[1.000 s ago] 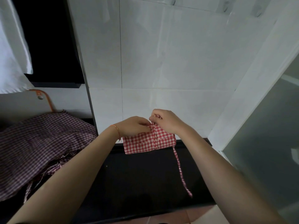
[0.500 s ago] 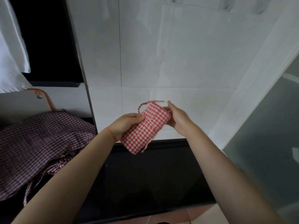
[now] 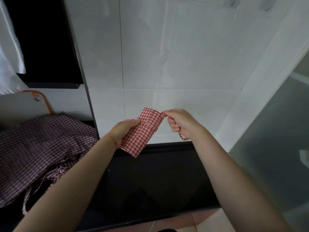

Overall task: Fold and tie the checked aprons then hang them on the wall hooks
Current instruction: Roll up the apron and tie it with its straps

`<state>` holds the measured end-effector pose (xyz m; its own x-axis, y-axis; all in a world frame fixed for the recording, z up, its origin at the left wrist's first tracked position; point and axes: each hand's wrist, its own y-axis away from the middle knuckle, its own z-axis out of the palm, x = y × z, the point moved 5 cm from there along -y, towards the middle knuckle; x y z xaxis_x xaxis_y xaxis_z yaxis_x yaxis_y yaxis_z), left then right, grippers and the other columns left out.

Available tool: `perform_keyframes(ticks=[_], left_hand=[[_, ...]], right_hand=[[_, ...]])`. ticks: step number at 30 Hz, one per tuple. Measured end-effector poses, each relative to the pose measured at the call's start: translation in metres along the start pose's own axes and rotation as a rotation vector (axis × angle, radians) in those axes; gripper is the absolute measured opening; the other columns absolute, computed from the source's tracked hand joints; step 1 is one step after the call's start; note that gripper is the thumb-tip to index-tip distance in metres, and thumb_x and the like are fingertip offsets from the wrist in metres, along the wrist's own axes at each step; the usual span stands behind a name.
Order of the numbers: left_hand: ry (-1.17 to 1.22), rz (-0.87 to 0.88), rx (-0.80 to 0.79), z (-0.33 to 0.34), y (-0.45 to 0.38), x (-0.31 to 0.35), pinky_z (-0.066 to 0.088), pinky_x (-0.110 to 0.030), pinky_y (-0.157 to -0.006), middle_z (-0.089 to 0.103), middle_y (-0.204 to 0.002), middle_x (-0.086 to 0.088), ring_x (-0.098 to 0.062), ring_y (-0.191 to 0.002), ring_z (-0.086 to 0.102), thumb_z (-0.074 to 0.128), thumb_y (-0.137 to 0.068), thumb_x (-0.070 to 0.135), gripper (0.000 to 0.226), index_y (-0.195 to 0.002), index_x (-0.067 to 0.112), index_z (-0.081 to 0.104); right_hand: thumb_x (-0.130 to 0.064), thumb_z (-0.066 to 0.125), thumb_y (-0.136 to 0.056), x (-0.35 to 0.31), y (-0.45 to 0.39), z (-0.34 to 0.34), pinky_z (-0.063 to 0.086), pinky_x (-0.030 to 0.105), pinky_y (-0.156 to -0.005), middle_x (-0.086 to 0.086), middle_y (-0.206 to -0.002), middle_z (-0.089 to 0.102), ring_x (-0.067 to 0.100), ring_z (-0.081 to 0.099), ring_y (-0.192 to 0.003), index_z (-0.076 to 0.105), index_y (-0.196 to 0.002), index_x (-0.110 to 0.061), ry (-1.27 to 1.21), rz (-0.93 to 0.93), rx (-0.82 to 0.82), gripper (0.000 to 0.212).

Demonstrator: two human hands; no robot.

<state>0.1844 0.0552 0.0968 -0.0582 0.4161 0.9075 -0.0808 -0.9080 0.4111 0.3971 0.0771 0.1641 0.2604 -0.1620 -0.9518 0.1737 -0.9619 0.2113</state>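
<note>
A small folded red-and-white checked apron is held in the air above the black counter, tilted up to the right. My left hand grips its left side, thumb on top. My right hand has its fingers curled round the apron's strap, which comes off the bundle's upper right corner and hangs out below the fist. Dark checked aprons lie in a heap on the counter at the left.
A black counter runs below my hands, against a white tiled wall. Hooks show at the wall's top edge. White cloth hangs at upper left. A frosted glass panel stands at the right.
The folded apron was lifted off the counter and tilted. My right hand left the bundle's edge, took the strap and pulled it out to the right.
</note>
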Motion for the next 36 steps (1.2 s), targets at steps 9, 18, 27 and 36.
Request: perform_keyframes(ticks=[9, 18, 27, 36], left_hand=[[0.689, 0.055, -0.212, -0.007, 0.006, -0.009, 0.058, -0.031, -0.063, 0.063, -0.090, -0.009, -0.019, -0.072, 0.062, 0.046, -0.099, 0.027, 0.030, -0.115, 0.004, 0.057], [0.924, 0.026, -0.140, 0.001, 0.001, -0.011, 0.055, -0.030, -0.072, 0.065, -0.092, -0.005, -0.016, -0.078, 0.062, 0.038, -0.104, 0.027, 0.033, -0.119, 0.008, 0.059], [0.202, 0.100, -0.595, 0.035, 0.042, 0.017, 0.057, -0.031, -0.076, 0.071, -0.094, -0.012, -0.022, -0.080, 0.068, 0.059, -0.086, 0.023, 0.027, -0.096, 0.004, 0.077], [-1.100, 0.148, -0.267, 0.040, 0.018, 0.000, 0.047, -0.029, -0.092, 0.069, -0.109, 0.005, -0.017, -0.101, 0.064, 0.062, -0.085, 0.064, 0.050, -0.109, 0.020, 0.070]], right_hand=[[-0.020, 0.056, -0.100, 0.019, -0.003, -0.024, 0.024, 0.025, -0.043, -0.005, -0.049, 0.035, 0.012, 0.028, -0.043, 0.073, -0.100, -0.011, 0.153, -0.029, 0.076, 0.019], [-0.015, 0.048, -0.104, 0.007, 0.009, 0.029, 0.017, 0.027, -0.047, -0.001, -0.060, 0.041, 0.012, 0.025, -0.048, 0.070, -0.105, -0.008, -0.010, -0.148, -0.294, 0.023], [-0.011, 0.044, -0.105, 0.023, 0.012, 0.034, 0.030, 0.026, -0.050, 0.001, -0.054, 0.054, 0.012, 0.044, -0.046, 0.068, -0.078, -0.019, 0.195, 0.073, -0.566, 0.037], [-0.024, 0.052, -0.102, 0.008, 0.006, 0.022, 0.025, 0.025, -0.050, -0.005, -0.059, 0.041, 0.011, 0.027, -0.051, 0.073, -0.107, -0.011, 0.656, 0.098, -0.511, 0.025]])
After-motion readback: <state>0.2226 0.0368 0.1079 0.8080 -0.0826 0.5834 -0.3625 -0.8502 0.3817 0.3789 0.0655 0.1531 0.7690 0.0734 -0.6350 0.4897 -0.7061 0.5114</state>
